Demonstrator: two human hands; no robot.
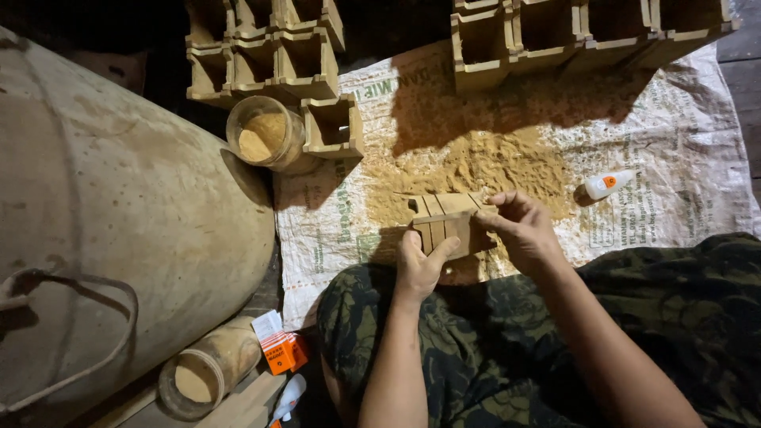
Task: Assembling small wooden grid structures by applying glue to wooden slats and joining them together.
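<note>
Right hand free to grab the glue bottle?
Probably not yet: the right hand grips the wooden box with the left hand. The path to the glue bottle looks unobstructed.

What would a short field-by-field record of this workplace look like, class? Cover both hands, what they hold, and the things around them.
left hand: grips the small wooden box from below, thumb on its front
right hand: fingers pinch the box's right end
under the box: sawdust pile on a printed woven sack
glue bottle: lying on the sack, right of the hands
finished boxes: stacked at top
jar of sawdust: beside the stack
</note>
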